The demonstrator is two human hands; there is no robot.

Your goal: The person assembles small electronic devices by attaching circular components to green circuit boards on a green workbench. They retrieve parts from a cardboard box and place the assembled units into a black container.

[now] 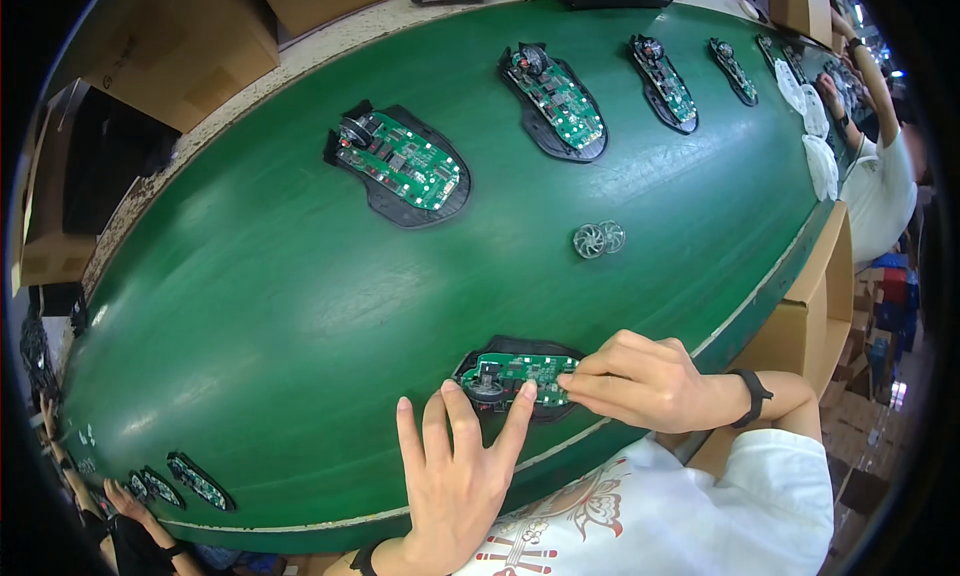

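In front of me on the green table lies a black mouse base (515,345) with a green circuit board (545,367) and a dark scroll wheel (487,385) on it. My left hand (455,481) is open, fingers spread, with fingertips touching the near side of this assembly by the wheel and the board's near edge. My right hand (645,381) is closed in a pinch at the board's right end, and its fingers cover that end. Farther off, two clear spoked wheels (598,239) lie side by side.
Several similar mouse assemblies (410,166) are spread along the far side of the green table (350,296), and more (200,481) lie at the lower left. Cardboard boxes (180,46) stand at the back left. An open carton (815,296) is at the right edge. Other people's arms (880,96) show at both ends.
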